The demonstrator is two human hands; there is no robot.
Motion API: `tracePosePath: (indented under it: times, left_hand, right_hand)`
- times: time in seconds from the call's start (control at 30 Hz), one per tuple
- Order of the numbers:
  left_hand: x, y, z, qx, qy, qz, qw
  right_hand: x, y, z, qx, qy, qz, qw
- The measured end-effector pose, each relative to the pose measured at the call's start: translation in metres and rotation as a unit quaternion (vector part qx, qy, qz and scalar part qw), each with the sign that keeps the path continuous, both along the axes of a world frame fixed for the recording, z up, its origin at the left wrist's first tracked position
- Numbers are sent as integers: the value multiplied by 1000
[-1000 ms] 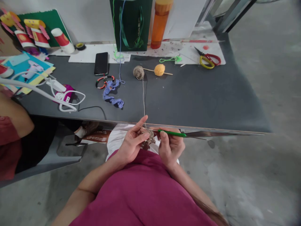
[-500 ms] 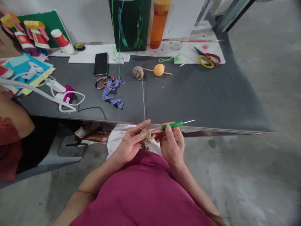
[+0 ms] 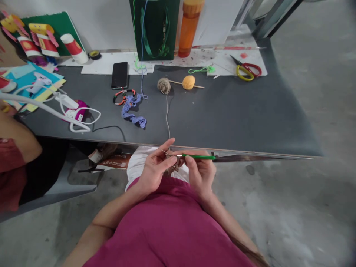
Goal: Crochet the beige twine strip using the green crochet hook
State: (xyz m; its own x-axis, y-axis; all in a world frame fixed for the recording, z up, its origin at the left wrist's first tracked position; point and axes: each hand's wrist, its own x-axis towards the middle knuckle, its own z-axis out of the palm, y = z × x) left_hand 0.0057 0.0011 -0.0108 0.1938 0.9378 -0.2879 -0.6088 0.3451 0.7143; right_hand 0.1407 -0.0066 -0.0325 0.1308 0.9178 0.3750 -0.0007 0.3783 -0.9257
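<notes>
Noted: your left hand [image 3: 155, 170] has its grip closed on the tan crochet piece [image 3: 174, 165], held just past the tabletop [image 3: 236, 118] edge above your lap. Your right hand [image 3: 200, 173] grasps the green crochet hook [image 3: 198, 157] across it. Twine [image 3: 167, 118] runs up to its ball [image 3: 164, 85] on the tabletop (orange ball [image 3: 188, 82] nearby).
</notes>
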Motion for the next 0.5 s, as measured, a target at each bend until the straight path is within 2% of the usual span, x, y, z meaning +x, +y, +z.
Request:
tracePosePath:
  times: [0.07,0.13,0.17,0.3,0.5]
  left_hand:
    - [0,0,0,-17,-10,4,1000]
    - [0,0,-1,-41,-27,-4,999]
    - [-1,1,-1,-52,-36,-14,998]
    - [-3,2,-4,-76,-49,-51,995]
    - [-6,2,-6,-67,-33,-56,996]
  right_hand:
    - [3,-1,-1,97,-93,-26,991]
    - [2,-1,-2,152,-120,-47,980]
    - [1,-1,-2,145,-107,-53,982]
    - [-4,-3,0,45,-13,-67,997]
    - [-2,-9,-1,-20,-5,-87,996]
